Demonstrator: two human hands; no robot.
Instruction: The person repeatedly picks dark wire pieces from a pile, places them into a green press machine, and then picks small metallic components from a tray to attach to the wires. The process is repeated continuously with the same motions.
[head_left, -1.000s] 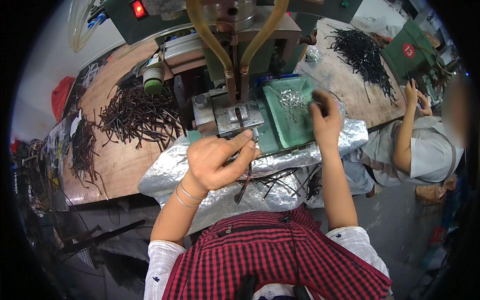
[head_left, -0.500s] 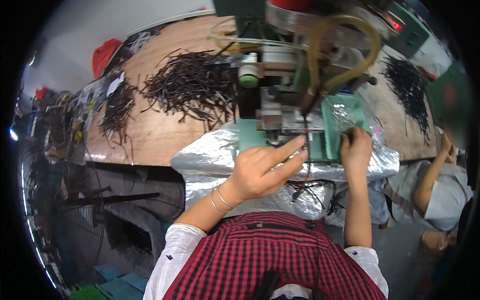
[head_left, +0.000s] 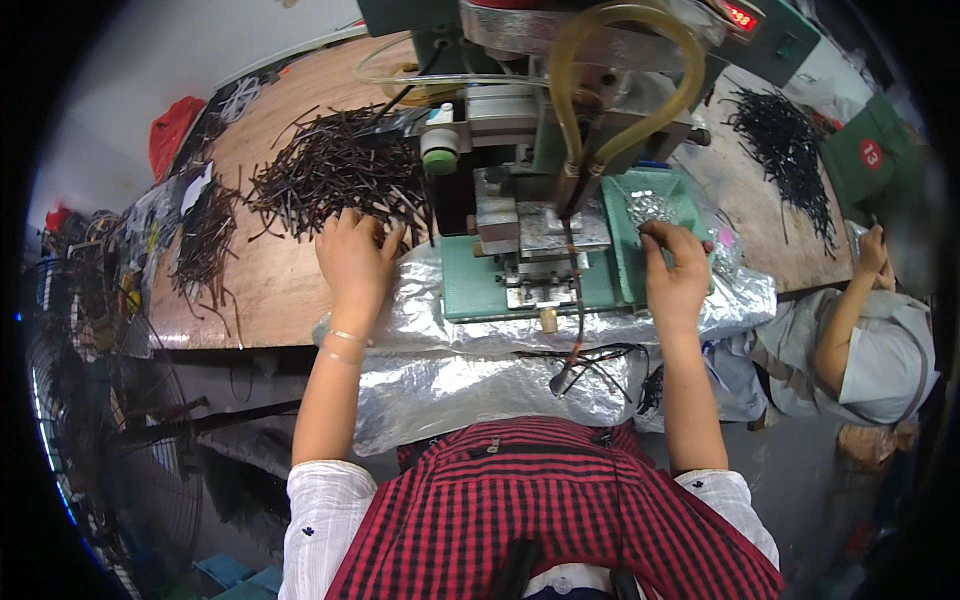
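the left hand [head_left: 355, 265] is set, fingers bent, at the near edge of the dark wire pile [head_left: 335, 175]. the right hand [head_left: 680, 268] is curled over the green tray [head_left: 629, 272]. whether anything is held cannot be told. between them, one wire [head_left: 580, 300] is hung from the machine [head_left: 565, 241].

We see figures in two places: glowing red digits on the small display [head_left: 740, 16] set in the green control box [head_left: 776, 44] near the upper edge, and white numerals on the round red sticker [head_left: 869, 153] on the face of the green housing [head_left: 846, 148] at our far right.
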